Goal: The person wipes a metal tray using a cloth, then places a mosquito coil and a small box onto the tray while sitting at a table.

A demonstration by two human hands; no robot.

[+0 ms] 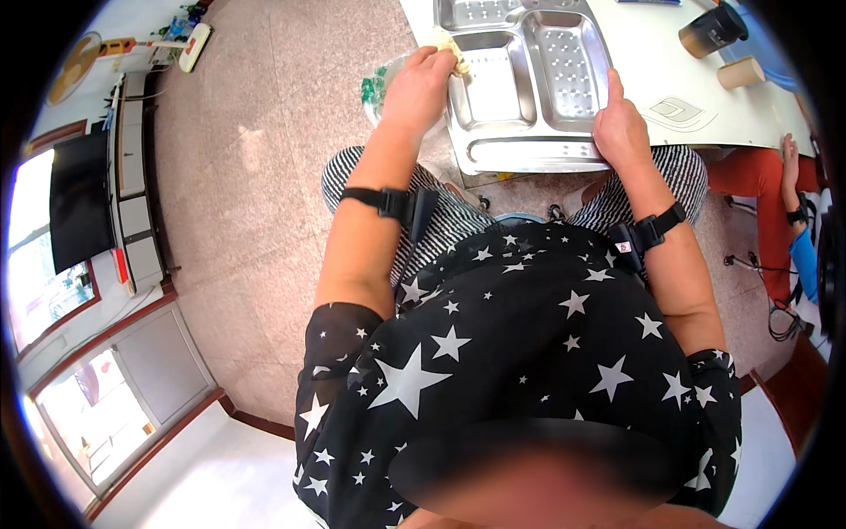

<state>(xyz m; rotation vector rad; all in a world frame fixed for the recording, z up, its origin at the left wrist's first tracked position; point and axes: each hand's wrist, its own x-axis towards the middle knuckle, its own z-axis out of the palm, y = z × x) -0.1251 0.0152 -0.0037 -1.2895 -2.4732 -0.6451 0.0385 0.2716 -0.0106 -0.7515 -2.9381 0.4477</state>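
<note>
A shiny steel compartment tray point(533, 79) sits at the table's near edge, its front end reaching over toward my lap. At its left rim, my left hand point(419, 86) is closed on a crumpled pale yellow cloth point(448, 46), which touches the tray's left side. My right hand point(622, 130) grips the tray's near right rim, with the index finger pointing along the edge and the other fingers partly hidden. Beside my left hand is a clear plastic item with green markings point(374, 88); my hand hides part of it.
On the white table point(656, 53) stand a dark cup point(712, 32) and a paper cup point(740, 74), near a blue basin point(774, 44). Another person's hand point(790, 159) rests at the table's right edge. Cables point(780, 322) lie on the floor at right.
</note>
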